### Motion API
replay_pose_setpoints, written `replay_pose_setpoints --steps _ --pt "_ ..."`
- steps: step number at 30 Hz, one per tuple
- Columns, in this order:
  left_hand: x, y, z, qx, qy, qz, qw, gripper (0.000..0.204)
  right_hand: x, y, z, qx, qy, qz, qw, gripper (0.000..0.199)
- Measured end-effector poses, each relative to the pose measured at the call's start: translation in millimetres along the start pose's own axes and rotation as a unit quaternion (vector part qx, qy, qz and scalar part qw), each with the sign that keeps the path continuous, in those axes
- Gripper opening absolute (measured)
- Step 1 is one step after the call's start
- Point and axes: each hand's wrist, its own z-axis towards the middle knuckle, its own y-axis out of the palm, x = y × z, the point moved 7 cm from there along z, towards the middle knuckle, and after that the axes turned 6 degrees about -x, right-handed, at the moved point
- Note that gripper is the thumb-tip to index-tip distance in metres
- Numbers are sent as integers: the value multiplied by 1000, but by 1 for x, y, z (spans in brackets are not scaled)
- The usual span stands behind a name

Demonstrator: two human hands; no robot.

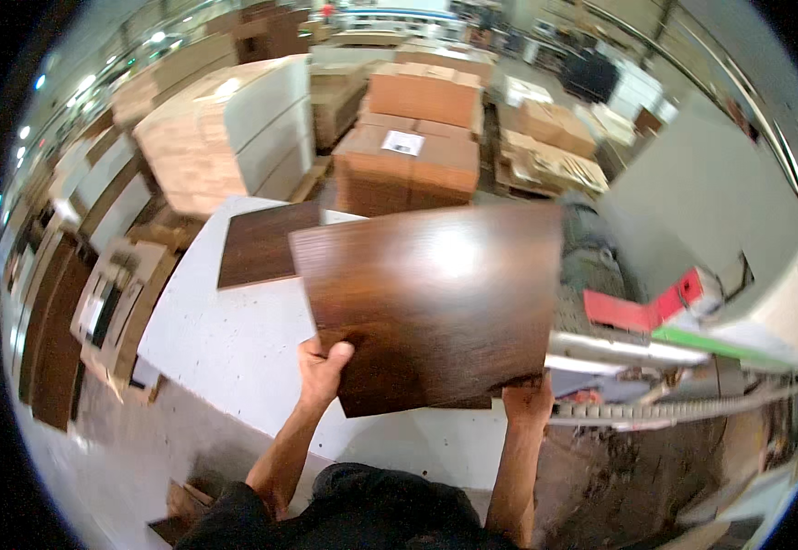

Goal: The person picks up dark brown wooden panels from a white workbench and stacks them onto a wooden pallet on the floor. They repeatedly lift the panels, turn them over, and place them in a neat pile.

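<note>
Between my two hands I hold up a dark brown wood-grain panel point(426, 302), tilted, with light glaring off its upper part. My left hand point(324, 367) grips its lower left edge, thumb lying on the face and the fingers behind. At the lower right corner my right hand point(529, 399) is closed on the edge, its fingers partly hidden. Below and behind the panel is a white table point(225, 339). Another dark brown panel point(266, 243) lies flat on its far left part. A strip of dark brown shows just under the held panel's bottom edge.
On the right stands a machine with a grey panel point(701, 183), a red bracket point(642, 307) and a ribbed cable chain point(655, 412). Beyond the table are brown cardboard boxes point(408, 170) and a tall stack of pale boards point(225, 137). More stacked boards point(55, 339) stand at the left.
</note>
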Motion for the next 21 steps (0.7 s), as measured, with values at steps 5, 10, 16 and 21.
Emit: replay_pose_setpoints --steps 5,10,16,21 --pt "35 2 5 57 -7 106 993 46 30 -10 6 58 37 27 997 63" --pt "57 21 13 56 61 -58 995 94 -9 -74 70 -443 -45 13 895 35" --pt "54 11 3 10 -10 -161 987 97 -10 -78 86 -179 -153 -89 968 38" --pt "53 0 6 -36 20 -254 966 87 -12 -78 79 -91 -124 -136 979 37"
